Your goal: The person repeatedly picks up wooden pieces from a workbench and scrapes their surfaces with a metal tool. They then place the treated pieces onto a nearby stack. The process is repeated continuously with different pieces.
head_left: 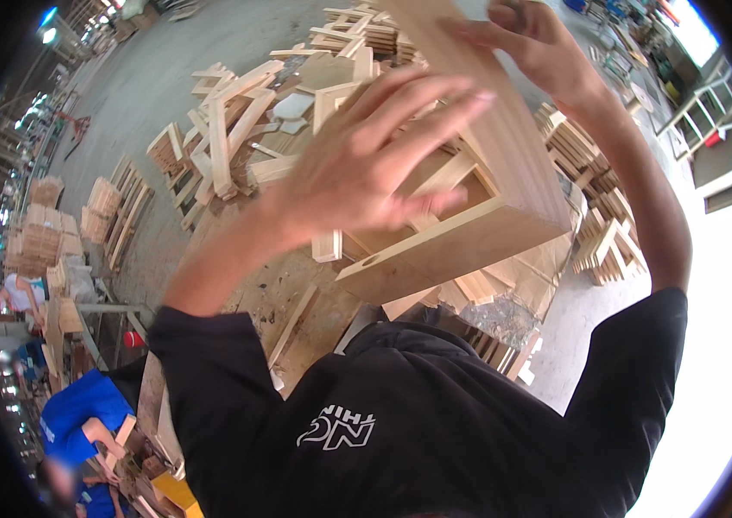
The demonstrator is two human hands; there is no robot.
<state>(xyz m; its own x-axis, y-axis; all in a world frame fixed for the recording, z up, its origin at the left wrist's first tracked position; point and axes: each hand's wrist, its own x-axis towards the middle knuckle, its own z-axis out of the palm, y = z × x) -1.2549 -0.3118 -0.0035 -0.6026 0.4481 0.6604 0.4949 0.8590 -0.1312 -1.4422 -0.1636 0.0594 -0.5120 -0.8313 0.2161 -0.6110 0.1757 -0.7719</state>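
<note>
A pale wooden box-like frame (526,164) with inner crosspieces stands tilted over the workbench in front of me. My left hand (374,155) is spread over its open side, fingers apart and a little smeared by motion. Whether its fingertips touch the wood I cannot tell. My right hand (543,52) is up at the far end of the long side board. Its fingers are curled and one digit reaches onto the board's edge. What lies inside the curl is hidden.
Loose wooden frames and slats (232,121) are heaped on the bench beyond the box. More stacked pieces (612,250) lie at the right. At the lower left, a person in blue (89,414) handles wood. A white metal rack (711,112) stands far right.
</note>
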